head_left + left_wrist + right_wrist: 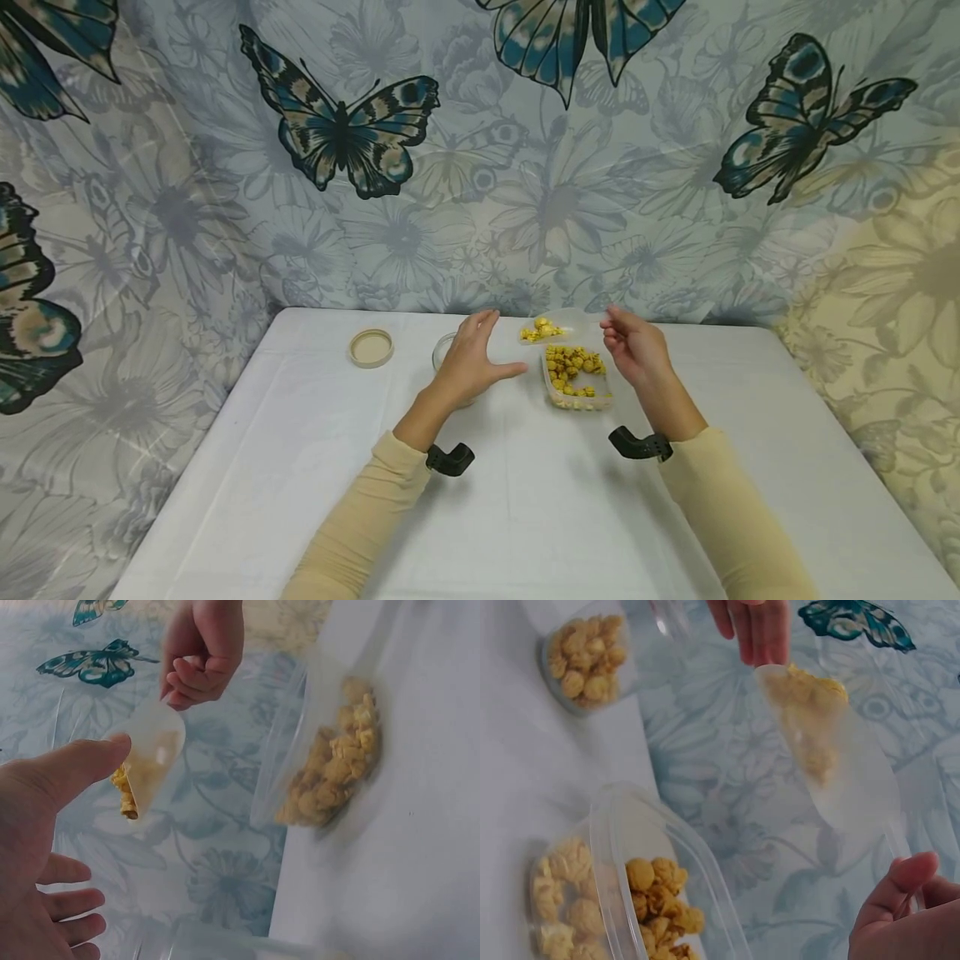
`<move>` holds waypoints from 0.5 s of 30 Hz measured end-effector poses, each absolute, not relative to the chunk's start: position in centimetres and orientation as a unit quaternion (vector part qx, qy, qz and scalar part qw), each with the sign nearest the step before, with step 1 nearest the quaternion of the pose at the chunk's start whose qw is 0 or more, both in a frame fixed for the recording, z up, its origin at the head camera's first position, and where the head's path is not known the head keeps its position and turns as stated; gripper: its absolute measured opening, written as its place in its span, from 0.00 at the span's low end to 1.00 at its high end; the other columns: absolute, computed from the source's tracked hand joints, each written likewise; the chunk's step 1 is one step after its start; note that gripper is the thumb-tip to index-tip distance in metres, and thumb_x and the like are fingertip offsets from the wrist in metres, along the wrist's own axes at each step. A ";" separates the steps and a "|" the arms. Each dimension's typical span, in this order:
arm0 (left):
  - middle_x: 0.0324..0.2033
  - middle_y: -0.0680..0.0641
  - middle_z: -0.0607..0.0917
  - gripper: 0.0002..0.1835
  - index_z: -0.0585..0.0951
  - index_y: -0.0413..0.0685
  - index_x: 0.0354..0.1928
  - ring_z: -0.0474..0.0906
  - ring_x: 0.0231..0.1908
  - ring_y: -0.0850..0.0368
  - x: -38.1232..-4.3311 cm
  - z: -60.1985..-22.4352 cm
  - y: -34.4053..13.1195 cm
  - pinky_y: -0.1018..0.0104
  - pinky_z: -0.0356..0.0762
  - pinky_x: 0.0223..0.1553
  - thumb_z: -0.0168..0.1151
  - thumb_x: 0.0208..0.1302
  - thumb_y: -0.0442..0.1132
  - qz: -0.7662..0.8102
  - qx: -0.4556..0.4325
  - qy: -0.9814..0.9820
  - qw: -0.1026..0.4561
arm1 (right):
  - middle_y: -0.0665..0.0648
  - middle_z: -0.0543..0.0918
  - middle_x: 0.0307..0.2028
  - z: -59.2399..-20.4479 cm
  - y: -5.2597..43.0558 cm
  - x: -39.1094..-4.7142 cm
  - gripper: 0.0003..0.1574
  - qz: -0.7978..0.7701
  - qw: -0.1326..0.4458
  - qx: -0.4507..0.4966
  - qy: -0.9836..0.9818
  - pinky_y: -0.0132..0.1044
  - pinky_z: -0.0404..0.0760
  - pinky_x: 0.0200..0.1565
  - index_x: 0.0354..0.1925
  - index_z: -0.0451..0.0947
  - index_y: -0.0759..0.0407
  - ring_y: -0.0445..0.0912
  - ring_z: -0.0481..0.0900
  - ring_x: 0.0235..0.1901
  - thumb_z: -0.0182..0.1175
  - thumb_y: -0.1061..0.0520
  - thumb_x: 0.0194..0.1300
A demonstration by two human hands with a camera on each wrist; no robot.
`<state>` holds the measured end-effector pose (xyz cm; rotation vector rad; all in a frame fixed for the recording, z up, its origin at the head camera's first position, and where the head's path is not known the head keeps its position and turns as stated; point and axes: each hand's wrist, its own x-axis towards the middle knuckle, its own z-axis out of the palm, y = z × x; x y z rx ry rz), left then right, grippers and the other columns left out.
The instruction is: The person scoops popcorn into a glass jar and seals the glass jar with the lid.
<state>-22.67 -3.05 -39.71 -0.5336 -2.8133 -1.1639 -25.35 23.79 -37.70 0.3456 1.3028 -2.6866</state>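
Beige sleeves [348, 521] nearest — right grip [641, 350] pinches scoop [574, 325] of popcorn [543, 331], raised near clear tub [609, 877], probably held level against spills — left grip [467, 367] empty, fingers spread beside jar [442, 350].

So on my table [525, 517] everything's bunched toward the back edge, with the backdrop [555, 250] right behind. Jar lid [371, 348] is furthest left, the nearest thing to the back-left corner. Right of it is the jar [439, 353], popcorn inside, partly behind my left hand [468, 367]; can't tell if they touch. Next, just right of the middle, sits the plastic container [576, 401] with more popcorn [573, 362] in it. My right hand [637, 350] is to the right of that, pinching the scoop [576, 323], which hangs behind the container with popcorn at its left end, pointing toward my left hand.
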 end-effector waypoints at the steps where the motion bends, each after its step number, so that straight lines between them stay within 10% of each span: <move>1: 0.72 0.43 0.60 0.52 0.58 0.43 0.74 0.55 0.73 0.45 -22.6 -39.8 -3.2 0.46 0.60 0.71 0.72 0.53 0.58 -0.377 -0.171 -0.910 0.030 | 0.55 0.82 0.19 -37.7 23.6 -25.4 0.15 -0.893 0.070 0.113 0.431 0.25 0.76 0.20 0.29 0.79 0.60 0.40 0.76 0.17 0.51 0.62 0.73; 15: 0.72 0.44 0.60 0.53 0.58 0.46 0.74 0.53 0.74 0.45 -22.6 -40.1 -5.6 0.44 0.58 0.72 0.74 0.51 0.58 -0.390 -0.120 -0.912 0.030 | 0.53 0.82 0.21 -37.8 21.5 -25.5 0.12 -0.875 0.075 0.099 0.468 0.23 0.76 0.22 0.32 0.79 0.58 0.39 0.77 0.19 0.53 0.60 0.73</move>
